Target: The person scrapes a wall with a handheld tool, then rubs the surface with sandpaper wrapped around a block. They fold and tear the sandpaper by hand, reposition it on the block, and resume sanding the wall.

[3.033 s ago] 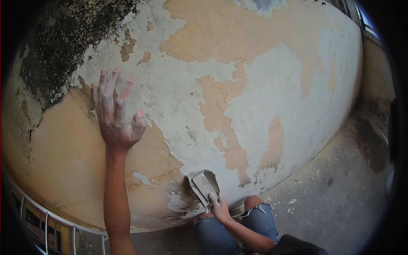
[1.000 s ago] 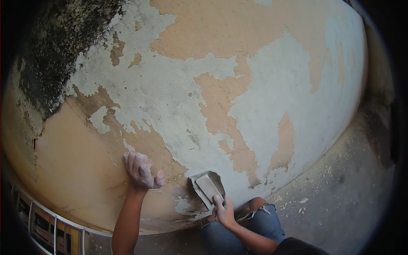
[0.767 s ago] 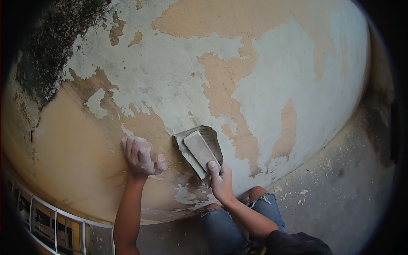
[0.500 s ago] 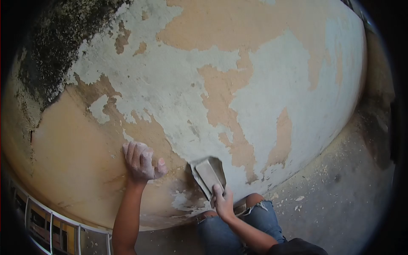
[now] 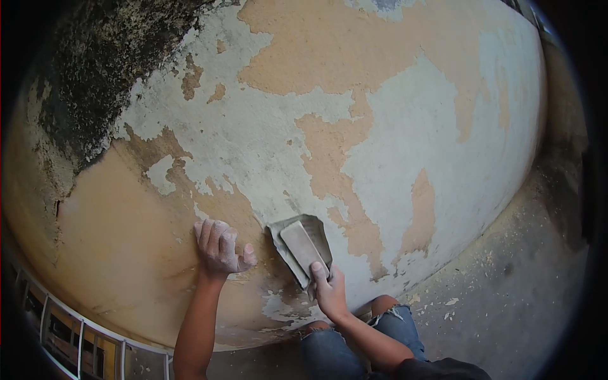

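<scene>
My right hand point(image 5: 328, 292) grips the lower end of a sanding block point(image 5: 301, 244), thumb on top. Under the pale rectangular block lies a dark grey sheet point(image 5: 320, 229) with curled, uneven edges, like sandpaper. It rests against the wall point(image 5: 405, 126), where white coating meets tan patches. Left of it, my left hand point(image 5: 220, 248) is curled into a loose fist against the tan part of the wall, its fingers covered in white dust. Nothing shows in that hand, though the palm side is turned from view.
A blackened, rough patch point(image 5: 95, 76) covers the upper left wall. White metal railing point(image 5: 81, 345) stands at the lower left. Flakes lie on the grey floor point(image 5: 481, 316) at right. My knees in torn jeans point(image 5: 329, 351) are close below the wall.
The sanding block and my right hand have moved up and left across the wall. My left hand keeps its place on the wall while the whole view has shifted slightly.
</scene>
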`<action>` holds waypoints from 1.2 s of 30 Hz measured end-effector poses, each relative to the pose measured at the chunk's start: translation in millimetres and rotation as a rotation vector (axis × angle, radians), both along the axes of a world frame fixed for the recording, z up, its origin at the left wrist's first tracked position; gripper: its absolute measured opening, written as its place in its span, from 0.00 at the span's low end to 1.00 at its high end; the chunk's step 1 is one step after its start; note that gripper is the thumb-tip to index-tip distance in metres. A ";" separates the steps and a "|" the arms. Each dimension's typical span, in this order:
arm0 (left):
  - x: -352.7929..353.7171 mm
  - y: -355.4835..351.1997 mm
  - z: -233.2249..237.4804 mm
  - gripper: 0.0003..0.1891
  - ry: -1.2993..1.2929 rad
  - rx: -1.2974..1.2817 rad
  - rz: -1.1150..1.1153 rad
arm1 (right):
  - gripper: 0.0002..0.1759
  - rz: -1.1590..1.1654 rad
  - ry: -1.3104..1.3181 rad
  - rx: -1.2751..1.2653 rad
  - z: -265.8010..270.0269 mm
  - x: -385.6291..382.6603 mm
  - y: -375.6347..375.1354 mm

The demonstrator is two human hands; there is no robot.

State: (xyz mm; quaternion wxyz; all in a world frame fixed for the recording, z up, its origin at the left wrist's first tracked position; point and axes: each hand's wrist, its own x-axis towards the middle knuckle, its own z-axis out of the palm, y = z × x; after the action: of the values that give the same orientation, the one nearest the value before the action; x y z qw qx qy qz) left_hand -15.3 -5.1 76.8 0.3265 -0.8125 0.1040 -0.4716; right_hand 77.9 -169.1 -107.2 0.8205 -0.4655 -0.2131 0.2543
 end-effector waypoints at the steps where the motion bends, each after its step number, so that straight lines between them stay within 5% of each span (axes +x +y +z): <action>1: 0.6 0.6 0.6 0.15 -0.003 0.004 -0.003 | 0.24 0.001 -0.037 0.010 7.2 5.1 2.1; 3: -1.5 0.4 -0.3 0.15 0.004 0.016 0.028 | 0.24 -0.002 -0.079 0.021 2.4 2.4 -0.3; 6: -0.4 -2.4 1.6 0.15 -0.002 0.012 0.013 | 0.22 -0.115 -0.137 -0.084 -92.5 -24.6 4.6; 14: -1.6 -0.7 0.2 0.16 0.006 0.016 0.026 | 0.23 0.017 -0.064 0.039 30.5 12.3 6.3; 19: -3.3 -2.5 1.2 0.16 -0.008 0.008 0.021 | 0.24 -0.069 -0.082 -0.155 -87.8 -27.5 1.2; 23: -2.5 0.3 -1.5 0.17 0.031 -0.007 0.011 | 0.25 -0.131 -0.133 -0.064 -12.5 -9.5 -3.3; 26: -0.6 -0.3 -0.1 0.17 0.006 0.001 -0.012 | 0.23 0.082 -0.027 -0.052 23.4 13.9 -1.0; 30: -0.1 -4.1 0.9 0.17 -0.006 -0.009 -0.008 | 0.21 0.021 -0.043 -0.060 -75.1 -16.4 0.4; 36: -0.2 -2.6 0.3 0.16 0.015 -0.016 -0.009 | 0.21 0.066 0.006 -0.066 11.5 3.0 -11.4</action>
State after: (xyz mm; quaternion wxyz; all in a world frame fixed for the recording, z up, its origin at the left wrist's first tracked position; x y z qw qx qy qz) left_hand -15.5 -7.7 77.1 0.3169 -0.8183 0.1063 -0.4677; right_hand 80.8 -180.6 -95.8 0.7964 -0.4844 -0.2173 0.2896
